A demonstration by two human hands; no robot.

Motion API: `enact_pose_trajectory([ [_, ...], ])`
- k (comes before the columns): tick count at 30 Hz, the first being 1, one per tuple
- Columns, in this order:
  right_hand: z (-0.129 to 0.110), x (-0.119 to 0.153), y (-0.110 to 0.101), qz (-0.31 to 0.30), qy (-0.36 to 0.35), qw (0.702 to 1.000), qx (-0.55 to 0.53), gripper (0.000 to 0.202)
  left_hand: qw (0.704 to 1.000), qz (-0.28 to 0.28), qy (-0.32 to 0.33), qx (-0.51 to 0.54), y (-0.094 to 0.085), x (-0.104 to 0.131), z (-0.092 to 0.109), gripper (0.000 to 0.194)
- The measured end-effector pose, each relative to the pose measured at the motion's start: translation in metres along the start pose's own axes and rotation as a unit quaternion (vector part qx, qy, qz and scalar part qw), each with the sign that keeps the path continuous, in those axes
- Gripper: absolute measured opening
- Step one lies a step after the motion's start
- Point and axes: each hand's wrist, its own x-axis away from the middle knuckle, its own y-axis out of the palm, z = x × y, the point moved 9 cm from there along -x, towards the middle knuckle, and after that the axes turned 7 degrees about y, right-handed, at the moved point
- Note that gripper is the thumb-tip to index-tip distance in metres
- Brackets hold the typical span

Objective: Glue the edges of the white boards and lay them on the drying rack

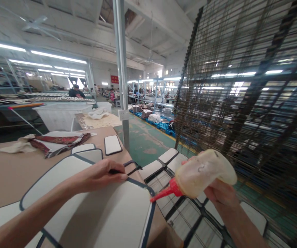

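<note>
My right hand (221, 191) is wrapped round a cloudy plastic squeeze bottle (202, 172), which is tipped over to the left. Its red nozzle (164, 193) touches or nearly touches the dark-edged corner of a large white panel (112, 210). With fingers closed, my left hand (109, 172) pinches the dark edging strip (138, 182) along that panel's far edge. Part of the strip loops up loose just beyond my fingers. Under my left forearm lies another white panel (52, 175) with dark edging. Smaller edged panels (112, 144) rest farther back on the brown table (3, 165).
To the right stands a tall wire rack (226, 86), tilted near me. Below it, a lower rack layer carries several small white panels (153, 168). Patterned fabric (60, 139) lies at the table's left. A metal post (122, 69) rises behind the table; a person (76, 92) is farther back.
</note>
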Motion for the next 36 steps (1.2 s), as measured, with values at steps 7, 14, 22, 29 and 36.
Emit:
enact_pose_trajectory([
  [7,-0.002,-0.007,0.007,0.019,-0.03,0.999,0.01,0.055,0.999,0.011,-0.008,0.029,0.0,0.009,-0.011,0.04],
  [14,0.012,-0.005,0.006,0.009,-0.015,1.0,-0.006,0.055,0.994,0.009,-0.033,0.107,0.007,0.012,-0.031,0.043],
  [22,0.023,-0.005,0.005,0.016,0.008,1.0,0.004,0.05,0.982,0.03,-0.064,0.175,0.008,0.011,-0.049,0.045],
  [29,0.031,-0.003,0.004,0.002,0.015,1.0,-0.003,0.045,0.968,0.053,-0.11,0.22,0.007,0.012,-0.059,0.043],
  [36,0.039,-0.001,-0.003,0.011,0.036,0.999,-0.013,0.049,0.951,0.08,-0.134,0.266,0.005,0.012,-0.07,0.041],
])
